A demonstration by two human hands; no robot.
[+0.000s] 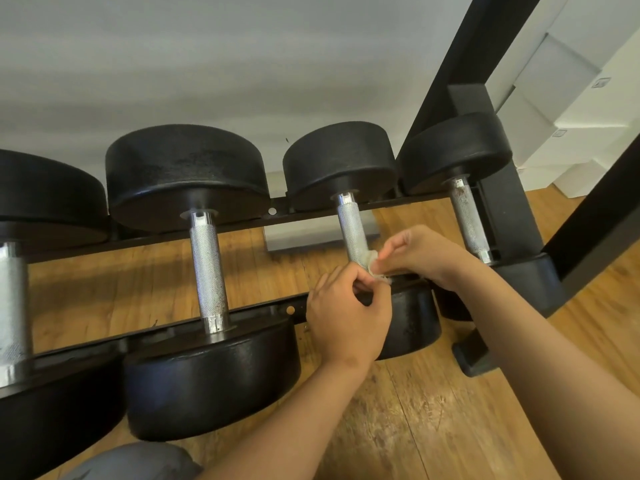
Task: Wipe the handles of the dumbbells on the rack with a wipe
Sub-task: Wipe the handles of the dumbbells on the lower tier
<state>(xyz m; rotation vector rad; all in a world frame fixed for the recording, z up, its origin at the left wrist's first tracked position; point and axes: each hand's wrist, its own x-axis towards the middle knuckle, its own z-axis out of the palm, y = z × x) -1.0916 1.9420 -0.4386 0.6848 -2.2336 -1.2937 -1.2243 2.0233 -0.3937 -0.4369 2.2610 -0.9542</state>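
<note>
The wipe (373, 264) is wrapped round the near end of the third handle (350, 226) from the left, just beside the near head. This handle's long axis runs near to far, so the bare knurled steel lies beyond the fingers, on the far side. The left hand (346, 317) pinches the wipe from the left and the right hand (424, 258) pinches it from the right, fingers curled. The wipe is small, off-white, bunched and frayed. The next handle (469, 216) to the right is nearer the right hand.
</note>
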